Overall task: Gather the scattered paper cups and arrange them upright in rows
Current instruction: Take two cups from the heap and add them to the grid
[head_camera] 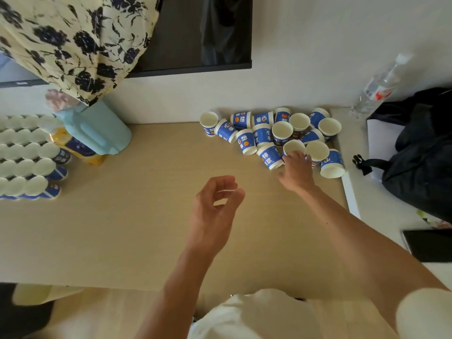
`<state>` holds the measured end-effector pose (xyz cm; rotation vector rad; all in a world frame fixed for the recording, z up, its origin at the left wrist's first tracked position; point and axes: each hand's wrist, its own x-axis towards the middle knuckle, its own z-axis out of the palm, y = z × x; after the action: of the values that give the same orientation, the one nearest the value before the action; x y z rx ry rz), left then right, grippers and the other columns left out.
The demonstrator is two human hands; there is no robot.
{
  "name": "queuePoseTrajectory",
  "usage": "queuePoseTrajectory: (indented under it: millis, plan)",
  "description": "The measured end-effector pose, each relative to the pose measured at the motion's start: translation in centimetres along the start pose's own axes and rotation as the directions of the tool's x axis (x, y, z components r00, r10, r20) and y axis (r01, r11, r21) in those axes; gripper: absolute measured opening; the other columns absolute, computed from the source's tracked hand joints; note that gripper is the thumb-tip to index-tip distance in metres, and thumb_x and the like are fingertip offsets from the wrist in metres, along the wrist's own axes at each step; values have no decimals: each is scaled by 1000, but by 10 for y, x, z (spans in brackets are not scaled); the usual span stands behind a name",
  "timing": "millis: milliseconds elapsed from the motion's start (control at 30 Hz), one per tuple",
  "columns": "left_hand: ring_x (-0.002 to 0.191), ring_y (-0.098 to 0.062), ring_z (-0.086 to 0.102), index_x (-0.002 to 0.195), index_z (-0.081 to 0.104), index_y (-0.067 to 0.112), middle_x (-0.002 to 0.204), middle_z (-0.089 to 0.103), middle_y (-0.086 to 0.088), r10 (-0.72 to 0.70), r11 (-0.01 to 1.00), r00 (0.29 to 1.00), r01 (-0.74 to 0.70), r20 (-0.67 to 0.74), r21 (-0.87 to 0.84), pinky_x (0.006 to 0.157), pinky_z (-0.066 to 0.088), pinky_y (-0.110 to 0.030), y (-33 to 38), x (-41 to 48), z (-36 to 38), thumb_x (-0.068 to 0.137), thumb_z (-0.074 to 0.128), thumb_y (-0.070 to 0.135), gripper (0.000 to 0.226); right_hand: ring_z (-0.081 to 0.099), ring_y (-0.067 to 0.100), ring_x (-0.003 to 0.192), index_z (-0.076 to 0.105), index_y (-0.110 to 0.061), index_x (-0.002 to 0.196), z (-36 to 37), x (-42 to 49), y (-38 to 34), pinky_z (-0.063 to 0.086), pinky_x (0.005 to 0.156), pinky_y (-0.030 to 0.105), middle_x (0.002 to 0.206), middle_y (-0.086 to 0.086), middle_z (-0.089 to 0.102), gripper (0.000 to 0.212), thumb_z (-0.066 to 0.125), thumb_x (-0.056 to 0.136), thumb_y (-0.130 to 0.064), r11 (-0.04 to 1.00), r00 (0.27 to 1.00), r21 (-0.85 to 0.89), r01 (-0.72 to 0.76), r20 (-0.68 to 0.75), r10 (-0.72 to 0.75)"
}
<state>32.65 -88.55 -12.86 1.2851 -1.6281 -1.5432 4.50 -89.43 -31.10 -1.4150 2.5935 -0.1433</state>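
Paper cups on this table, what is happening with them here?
A person is sorting paper cups. The right hand reaches into the scattered pile at the far right of the table, fingers touching one upright cup. Several cups there lie on their sides. The left hand hovers over the table, loosely curled, holding nothing. At the left edge, rows of upright cups stand.

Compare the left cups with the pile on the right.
The left cups stand upright; many in the right pile lie tipped over. The left cups sit in neat rows; the right pile is jumbled. The right hand touches the right pile; no hand nears the left cups. Both are blue-printed, white inside.
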Motion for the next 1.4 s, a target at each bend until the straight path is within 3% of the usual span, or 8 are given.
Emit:
queuePoseTrajectory:
  millis: [267,467,567,700,967,1067,1233,1400]
  plan:
    - [94,1,67,109,67,24,108,71,11,8,998,1000,-8,-1,70,71,49,-13,-2,-2,3,85,74,32,26,64,29,103,74,-14,107,-46,-39,-26,45,96,48,106,3,71,23,69,85,-17,889,919,343,304,-352,-178]
    - [120,-6,51,139,48,25,132,54,15,15,919,999,-26,31,394,97,43,-26,-13,-5,1,84,80,31,64,62,-1,89,79,-18,96,-100,-102,-73,44,84,15,98,-12,72,32,58,87,5,592,946,746,306,-171,-275]
    - [125,-5,48,150,36,23,134,51,12,-4,905,999,-17,50,426,99,39,-22,-15,-6,0,80,83,31,85,63,6,89,78,-23,93,-119,-125,-88,45,85,19,93,-15,73,32,62,90,5,501,910,806,314,-104,-402]
    - [88,11,57,142,43,19,101,59,18,7,924,1000,-11,13,382,73,43,-5,-18,-8,-2,81,83,28,74,60,14,90,71,-34,89,-125,-138,-100,49,88,30,91,-19,70,34,61,91,-1,468,893,836,288,-57,-447]
    - [59,-4,53,107,61,20,78,63,9,-14,948,989,59,-145,313,54,39,-13,-34,-10,-26,81,82,25,34,68,22,97,66,-8,101,-112,-121,-114,53,92,33,100,3,72,16,67,89,3,245,924,942,228,-130,-359]
    - [60,-5,54,106,59,22,79,65,9,-26,961,980,79,-197,265,55,40,-11,-37,-15,-36,79,84,24,36,67,16,97,62,-13,108,-72,-83,-109,52,86,31,107,-2,69,27,70,83,-18,372,989,923,100,-53,-136]
    - [65,-7,59,111,60,23,85,69,9,-39,978,967,89,-252,188,58,42,-12,-43,-28,-58,78,85,20,41,50,29,126,38,-13,146,6,-29,-112,46,98,41,136,12,49,80,81,79,-27,825,986,563,-47,160,-52]
    - [76,-11,68,119,59,28,91,72,12,-81,982,942,132,-325,138,64,50,-18,-50,-46,-88,79,85,21,48,51,34,126,35,-12,147,49,-14,-129,49,97,47,136,14,51,95,84,71,-44,955,974,294,-32,224,-36]
